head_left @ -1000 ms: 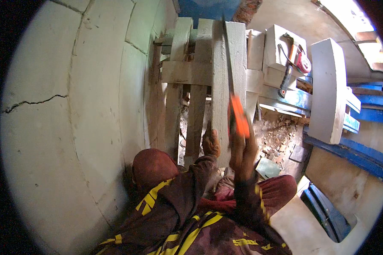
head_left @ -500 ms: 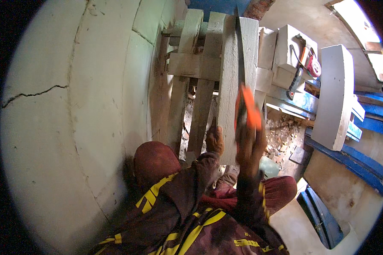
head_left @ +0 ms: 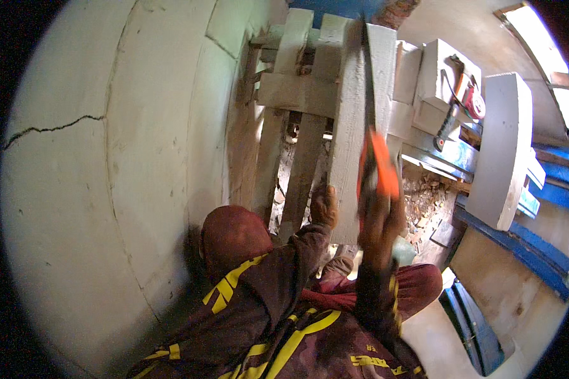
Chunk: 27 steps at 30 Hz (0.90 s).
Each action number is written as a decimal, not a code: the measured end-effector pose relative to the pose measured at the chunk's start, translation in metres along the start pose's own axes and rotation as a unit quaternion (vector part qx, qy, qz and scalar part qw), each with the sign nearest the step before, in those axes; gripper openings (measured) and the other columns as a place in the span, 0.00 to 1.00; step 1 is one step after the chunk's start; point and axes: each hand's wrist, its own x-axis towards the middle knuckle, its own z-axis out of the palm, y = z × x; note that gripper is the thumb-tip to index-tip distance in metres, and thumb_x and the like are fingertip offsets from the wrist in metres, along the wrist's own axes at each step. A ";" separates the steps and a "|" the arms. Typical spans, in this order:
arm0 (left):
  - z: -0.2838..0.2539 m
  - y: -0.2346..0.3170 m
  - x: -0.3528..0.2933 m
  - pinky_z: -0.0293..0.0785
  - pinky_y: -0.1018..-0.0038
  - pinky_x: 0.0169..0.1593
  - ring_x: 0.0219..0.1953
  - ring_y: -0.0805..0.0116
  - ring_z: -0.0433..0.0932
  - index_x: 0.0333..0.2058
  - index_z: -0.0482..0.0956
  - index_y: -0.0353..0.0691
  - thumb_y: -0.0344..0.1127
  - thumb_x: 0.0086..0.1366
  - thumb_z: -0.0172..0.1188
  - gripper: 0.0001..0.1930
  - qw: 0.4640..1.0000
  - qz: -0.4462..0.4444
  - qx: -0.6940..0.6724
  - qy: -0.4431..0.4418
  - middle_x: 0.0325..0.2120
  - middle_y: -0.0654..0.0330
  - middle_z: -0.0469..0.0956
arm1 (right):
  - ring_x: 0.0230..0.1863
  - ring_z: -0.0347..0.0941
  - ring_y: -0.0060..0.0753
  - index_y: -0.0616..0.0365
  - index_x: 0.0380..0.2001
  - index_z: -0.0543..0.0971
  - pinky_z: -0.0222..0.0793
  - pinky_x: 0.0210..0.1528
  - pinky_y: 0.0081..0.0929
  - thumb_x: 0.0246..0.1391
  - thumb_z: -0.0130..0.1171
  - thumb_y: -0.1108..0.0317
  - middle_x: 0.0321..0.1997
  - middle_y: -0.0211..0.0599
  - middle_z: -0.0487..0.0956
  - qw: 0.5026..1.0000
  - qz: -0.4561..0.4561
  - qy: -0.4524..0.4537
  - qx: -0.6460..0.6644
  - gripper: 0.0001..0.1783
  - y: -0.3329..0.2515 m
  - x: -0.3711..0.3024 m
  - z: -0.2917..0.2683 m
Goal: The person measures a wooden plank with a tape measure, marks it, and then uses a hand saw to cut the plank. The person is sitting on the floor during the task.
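Observation:
A long white block (head_left: 351,145) lies lengthwise before me on a pallet of pale wooden slats (head_left: 297,93). My right hand (head_left: 380,218) is closed round the orange handle of a handsaw (head_left: 379,164). The saw's dark blade runs away from me along the block's upper face, its tip near the far end. Whether its teeth sit in a groove, I cannot tell. My left hand (head_left: 324,207) grips the block's near left edge, thumb pointing away from me; the other fingers are partly hidden.
A hammer (head_left: 449,123) and a red tape measure (head_left: 474,102) rest on white blocks at the right. Another white block (head_left: 501,151) stands beside them. Blue boards (head_left: 518,243) lie farther right, rubble (head_left: 423,201) below. A cracked pale wall (head_left: 139,158) rises close on my left.
The whole view has shifted a little. My right hand and the saw have drawn slightly toward me. My left hand stays at the same edge of the block.

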 end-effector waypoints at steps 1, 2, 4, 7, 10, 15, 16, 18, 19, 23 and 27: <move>0.000 0.002 0.000 0.69 0.58 0.51 0.47 0.43 0.75 0.47 0.76 0.31 0.56 0.72 0.44 0.29 0.998 -0.053 0.014 -0.013 0.43 0.40 0.78 | 0.43 0.78 0.34 0.61 0.64 0.65 0.74 0.45 0.30 0.71 0.40 0.58 0.53 0.49 0.78 0.999 0.028 -0.026 -0.010 0.25 0.007 0.037 0.008; -0.001 0.003 0.002 0.70 0.58 0.49 0.44 0.43 0.77 0.47 0.76 0.30 0.55 0.72 0.44 0.29 0.998 -0.043 0.034 -0.011 0.42 0.41 0.78 | 0.40 0.78 0.34 0.60 0.63 0.66 0.74 0.42 0.31 0.71 0.41 0.59 0.51 0.49 0.79 0.999 -0.011 -0.043 0.008 0.24 0.011 0.077 0.014; -0.001 0.005 0.003 0.70 0.59 0.52 0.47 0.44 0.76 0.48 0.76 0.30 0.55 0.72 0.44 0.29 1.000 -0.009 0.026 -0.012 0.44 0.41 0.78 | 0.31 0.72 0.28 0.61 0.61 0.69 0.68 0.33 0.27 0.70 0.42 0.57 0.40 0.42 0.78 0.997 -0.060 -0.040 0.025 0.24 0.021 0.108 0.022; 0.000 0.005 0.004 0.68 0.59 0.54 0.50 0.44 0.75 0.49 0.76 0.30 0.54 0.72 0.44 0.29 0.999 -0.018 0.034 -0.019 0.46 0.40 0.77 | 0.23 0.67 0.21 0.63 0.61 0.69 0.64 0.27 0.23 0.70 0.43 0.53 0.32 0.33 0.76 0.999 -0.043 -0.023 0.002 0.27 0.021 0.048 0.012; 0.000 0.001 0.001 0.66 0.57 0.56 0.52 0.42 0.73 0.50 0.76 0.32 0.53 0.73 0.42 0.28 1.000 -0.003 0.016 -0.008 0.47 0.42 0.77 | 0.66 0.63 0.51 0.75 0.65 0.58 0.58 0.67 0.41 0.71 0.40 0.58 0.68 0.60 0.63 0.998 -0.030 -0.014 0.054 0.31 0.002 -0.059 -0.012; -0.001 -0.010 0.001 0.65 0.59 0.59 0.54 0.45 0.72 0.52 0.75 0.33 0.53 0.73 0.43 0.28 0.998 -0.025 0.034 -0.041 0.49 0.44 0.77 | 0.55 0.70 0.39 0.67 0.63 0.65 0.66 0.56 0.35 0.70 0.42 0.58 0.58 0.51 0.72 0.998 -0.034 -0.014 0.045 0.27 -0.015 -0.011 -0.002; 0.000 -0.014 0.002 0.66 0.59 0.58 0.54 0.45 0.72 0.52 0.75 0.33 0.54 0.72 0.43 0.28 0.999 -0.029 0.030 -0.023 0.49 0.44 0.77 | 0.46 0.73 0.34 0.63 0.62 0.67 0.70 0.47 0.33 0.70 0.44 0.57 0.51 0.46 0.77 0.999 -0.049 -0.015 0.016 0.25 -0.009 0.027 0.006; 0.006 -0.023 0.006 0.67 0.60 0.58 0.54 0.45 0.73 0.52 0.75 0.32 0.55 0.72 0.44 0.28 0.999 -0.015 -0.049 -0.008 0.49 0.44 0.77 | 0.32 0.73 0.28 0.59 0.61 0.70 0.71 0.34 0.29 0.70 0.44 0.57 0.40 0.39 0.81 0.998 -0.002 -0.034 0.049 0.24 0.007 0.089 0.018; 0.009 -0.027 0.010 0.67 0.61 0.57 0.53 0.46 0.74 0.53 0.75 0.32 0.54 0.72 0.45 0.29 0.998 0.019 -0.060 0.000 0.50 0.44 0.77 | 0.27 0.71 0.26 0.60 0.60 0.70 0.69 0.29 0.28 0.70 0.43 0.56 0.35 0.37 0.80 0.995 0.008 -0.059 0.080 0.24 0.014 0.099 0.021; 0.012 -0.037 0.008 0.69 0.60 0.53 0.49 0.43 0.75 0.49 0.76 0.32 0.53 0.72 0.44 0.27 0.999 0.006 -0.052 -0.004 0.46 0.42 0.78 | 0.24 0.71 0.22 0.63 0.61 0.70 0.65 0.25 0.22 0.71 0.40 0.55 0.34 0.36 0.80 0.998 -0.019 0.004 -0.065 0.26 0.029 0.007 0.011; 0.007 -0.022 -0.001 0.69 0.57 0.50 0.45 0.43 0.75 0.44 0.77 0.32 0.53 0.73 0.43 0.27 0.994 0.096 0.029 0.033 0.41 0.43 0.78 | 0.65 0.66 0.50 0.78 0.63 0.58 0.59 0.66 0.41 0.71 0.37 0.58 0.64 0.65 0.66 0.994 -0.055 -0.008 0.096 0.31 0.010 -0.090 -0.006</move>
